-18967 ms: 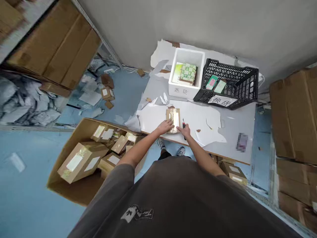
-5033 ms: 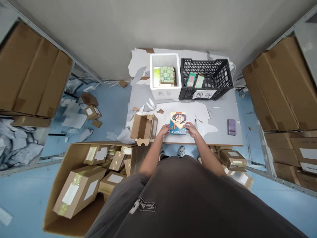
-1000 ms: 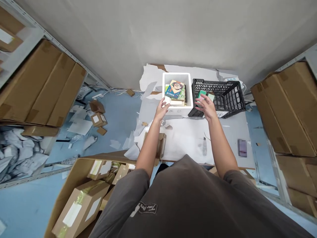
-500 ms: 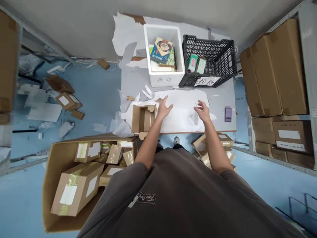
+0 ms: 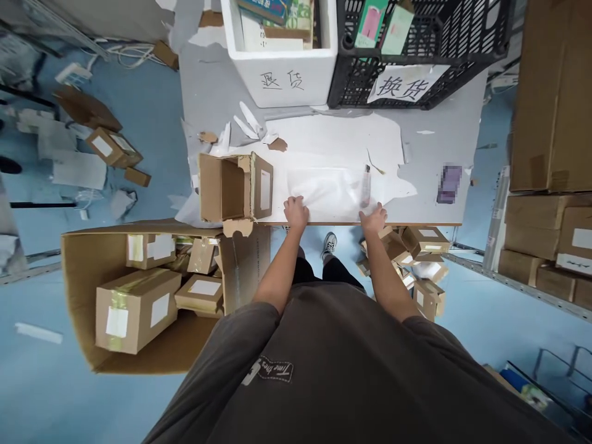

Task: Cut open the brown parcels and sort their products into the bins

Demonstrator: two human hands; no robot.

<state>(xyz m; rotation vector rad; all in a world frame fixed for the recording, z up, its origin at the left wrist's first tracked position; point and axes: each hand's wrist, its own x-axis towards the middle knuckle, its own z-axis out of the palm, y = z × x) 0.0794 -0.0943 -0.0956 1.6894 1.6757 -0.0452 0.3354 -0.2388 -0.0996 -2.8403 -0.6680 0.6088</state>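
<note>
A clear plastic sheet [image 5: 330, 188] lies creased on the white paper at the table's front edge. My left hand [image 5: 296, 213] has its fingers curled on the sheet's near left corner. At the near right corner, my right hand [image 5: 374, 219] bends its fingers and thumb over the sheet's edge. A utility knife [image 5: 365, 187] lies just beyond my right hand, at the sheet's right side; whether it is under the plastic I cannot tell. Left of my left hand stands an open cardboard box [image 5: 263, 188] with torn flaps.
A white foam box [image 5: 282, 80] with books and a black crate [image 5: 337, 86] with small boxes stand at the back. A phone [image 5: 449, 184] lies at the right. Below left, a large carton [image 5: 78, 296] holds parcels; more parcels [image 5: 425, 296] lie on the floor at right.
Both hands have come down from above the table to its front edge, onto the plastic sheet. The view has tilted down, so the table appears closer.
</note>
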